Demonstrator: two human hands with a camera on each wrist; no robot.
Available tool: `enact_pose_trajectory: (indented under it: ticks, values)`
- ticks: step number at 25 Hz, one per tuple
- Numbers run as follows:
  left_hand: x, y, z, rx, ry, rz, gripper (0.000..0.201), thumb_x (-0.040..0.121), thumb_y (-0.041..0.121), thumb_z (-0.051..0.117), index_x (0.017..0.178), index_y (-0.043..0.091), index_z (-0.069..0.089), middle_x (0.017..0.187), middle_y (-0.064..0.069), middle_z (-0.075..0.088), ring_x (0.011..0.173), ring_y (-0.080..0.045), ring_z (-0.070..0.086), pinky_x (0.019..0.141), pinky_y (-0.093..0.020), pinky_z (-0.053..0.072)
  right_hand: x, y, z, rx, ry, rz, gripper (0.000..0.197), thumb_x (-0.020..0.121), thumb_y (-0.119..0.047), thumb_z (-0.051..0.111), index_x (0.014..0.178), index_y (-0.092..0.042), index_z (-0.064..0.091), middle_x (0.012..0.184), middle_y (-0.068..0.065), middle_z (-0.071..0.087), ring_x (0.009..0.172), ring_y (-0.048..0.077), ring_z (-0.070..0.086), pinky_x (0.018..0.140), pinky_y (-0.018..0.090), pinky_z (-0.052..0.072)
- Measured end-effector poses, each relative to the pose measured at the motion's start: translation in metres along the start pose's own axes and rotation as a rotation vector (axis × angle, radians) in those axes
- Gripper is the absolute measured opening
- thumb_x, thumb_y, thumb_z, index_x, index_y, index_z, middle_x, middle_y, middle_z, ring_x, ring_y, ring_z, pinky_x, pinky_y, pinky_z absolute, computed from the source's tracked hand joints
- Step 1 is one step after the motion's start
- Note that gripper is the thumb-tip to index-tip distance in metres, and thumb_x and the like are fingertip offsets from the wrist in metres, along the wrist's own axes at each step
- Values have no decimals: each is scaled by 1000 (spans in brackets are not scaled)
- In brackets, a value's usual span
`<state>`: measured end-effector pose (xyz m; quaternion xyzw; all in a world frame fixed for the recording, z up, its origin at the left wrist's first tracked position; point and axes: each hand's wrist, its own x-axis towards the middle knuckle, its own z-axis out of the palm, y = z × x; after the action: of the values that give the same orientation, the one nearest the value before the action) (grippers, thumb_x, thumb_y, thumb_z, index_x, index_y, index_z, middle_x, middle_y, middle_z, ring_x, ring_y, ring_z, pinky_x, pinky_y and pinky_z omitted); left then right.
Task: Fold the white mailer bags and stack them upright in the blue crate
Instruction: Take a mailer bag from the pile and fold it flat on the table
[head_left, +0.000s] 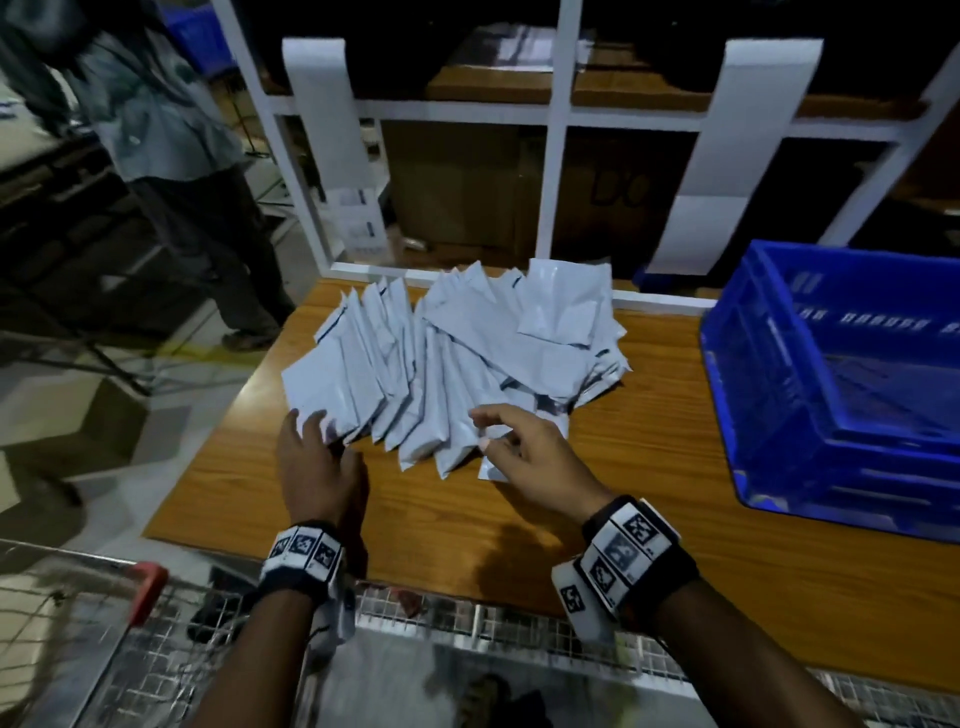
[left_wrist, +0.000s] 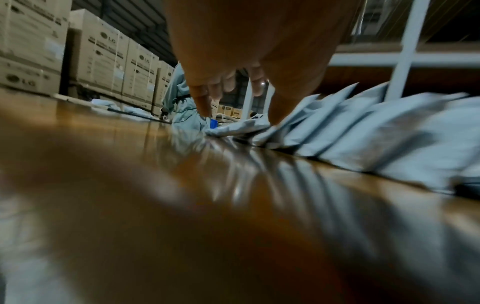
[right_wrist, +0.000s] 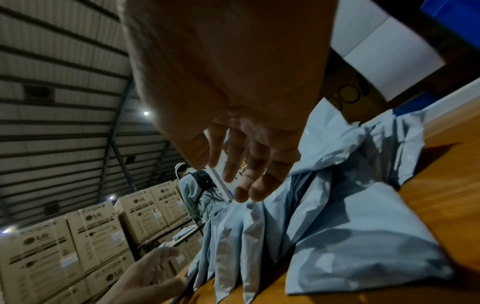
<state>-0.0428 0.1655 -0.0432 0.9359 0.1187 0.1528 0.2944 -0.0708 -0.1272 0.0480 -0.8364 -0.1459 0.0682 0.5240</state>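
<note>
Dim warehouse light falls on a wooden tabletop (head_left: 649, 467) set against a white shelf frame (head_left: 558, 119), with a person in a pale shirt (head_left: 171, 119) standing far left and a wire trolley (head_left: 156, 649) at the near edge. From the head view, the white bags (head_left: 457, 353) lie fanned in an overlapping heap at the middle of the tabletop, already folded narrow by the look of them, probably spread so each can be picked off singly; the blue crate (head_left: 831, 374) waits on the right, well apart from the heap, and no bags can be seen in it. The left hand (head_left: 317, 462) reaches forward with fingers relaxed and spread, tips touching the near left bags, holding nothing. The right hand (head_left: 524, 452) hovers palm down over the near right edge of the heap, fingers loosely bent, gripping nothing that shows. From the left wrist view, the left hand (left_wrist: 249, 67) hangs low over the tabletop, one fingertip (left_wrist: 276, 115) pressing down on a bag's corner, likely to steady the fan. From the right wrist view, the right hand (right_wrist: 233, 123) is released, fingers straight and slightly parted just above the crumpled bags (right_wrist: 337, 226), seemingly poised to gather them; stacked cardboard boxes (right_wrist: 91, 242) fill the far left.
</note>
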Motion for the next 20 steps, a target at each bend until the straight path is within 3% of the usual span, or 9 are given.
enact_pose_trajectory:
  ticks: [2,3,5,6,9,12,14,17,20]
  values:
    - [19,-22,3,88,-105,3,65,81,28,73,136,7,47,143,-21,43,131,-42,42,101,-55,43,14,-2,16,8,-24,31,35,103,-26,55,137,-25,55,124,-16,60,91,0,61,82,23,50]
    - [23,-31,6,120,-139,26,63,81,37,70,133,10,48,134,-17,49,124,-40,48,94,-53,47,18,-1,23,18,-28,45,35,103,-26,55,137,-24,56,112,-23,60,82,-1,60,76,22,50]
    - [27,-47,10,167,-149,71,54,81,49,67,120,17,51,113,-9,56,107,-35,55,81,-49,49,28,-1,35,25,-16,54,34,102,-22,56,136,-21,57,85,-26,57,66,-3,56,64,15,43]
    - [27,-49,10,181,-142,78,50,81,51,68,116,18,52,107,-7,57,102,-34,55,77,-47,49,31,-1,39,24,-9,57,33,102,-20,56,135,-19,57,80,-24,55,63,-6,56,61,12,41]
    - [26,-47,6,160,-101,77,39,82,38,76,110,15,61,97,-10,62,95,-35,56,74,-44,46,34,1,51,54,22,63,33,101,-16,57,134,-14,58,96,-13,63,67,-10,57,63,9,41]
    - [15,-37,-2,187,-73,214,16,85,20,75,83,10,62,78,-13,59,79,-37,56,62,-39,40,24,5,59,115,63,89,30,100,-12,58,130,-14,61,81,-21,63,63,-3,55,62,12,41]
    - [-3,-32,-7,215,-75,305,24,88,15,69,69,10,53,70,-13,52,66,-37,52,54,-35,30,14,8,61,152,86,128,28,99,-13,60,125,-22,65,87,-17,66,74,2,60,69,17,45]
    - [-25,-24,-19,131,-17,372,22,92,20,59,72,13,52,72,-8,52,68,-32,48,59,-34,22,-1,12,52,123,127,122,29,98,-13,60,125,-23,65,113,-5,70,98,12,67,82,29,54]
    - [-36,-2,-37,-101,97,409,11,94,17,57,88,9,62,84,-8,61,79,-23,53,66,-35,36,-16,11,44,125,165,102,30,98,-16,60,127,-21,64,120,-9,70,111,9,65,95,34,54]
